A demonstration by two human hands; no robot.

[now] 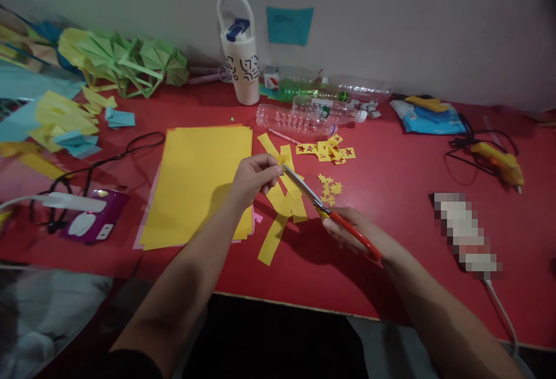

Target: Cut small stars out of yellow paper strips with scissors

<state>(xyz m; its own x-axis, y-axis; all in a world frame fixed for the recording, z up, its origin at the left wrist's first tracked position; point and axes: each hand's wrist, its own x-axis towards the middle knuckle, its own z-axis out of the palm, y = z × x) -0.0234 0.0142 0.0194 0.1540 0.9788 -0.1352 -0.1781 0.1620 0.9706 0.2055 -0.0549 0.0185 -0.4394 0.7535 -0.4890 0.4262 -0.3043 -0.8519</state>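
My right hand (347,229) is wrapped round the red handles of a pair of scissors (354,233), whose blades point up and left. At the blade tips, my left hand (256,177) pinches a small piece of yellow paper (282,160), mostly hidden by the fingers. Below both hands lie several yellow paper strips (273,240), overlapping on the red table (317,286). Small cut-out yellow stars (330,189) form a loose pile right of the blades. Behind them are yellow paper scraps (328,150) with star-shaped holes.
A stack of yellow sheets (200,182) lies left of the strips. Clear plastic bottles (295,119) and a white tumbler (243,72) stand or lie at the back. On the right are a yellow glue gun (497,161) and a blurred-out device (467,234); a purple power socket (93,219) is left.
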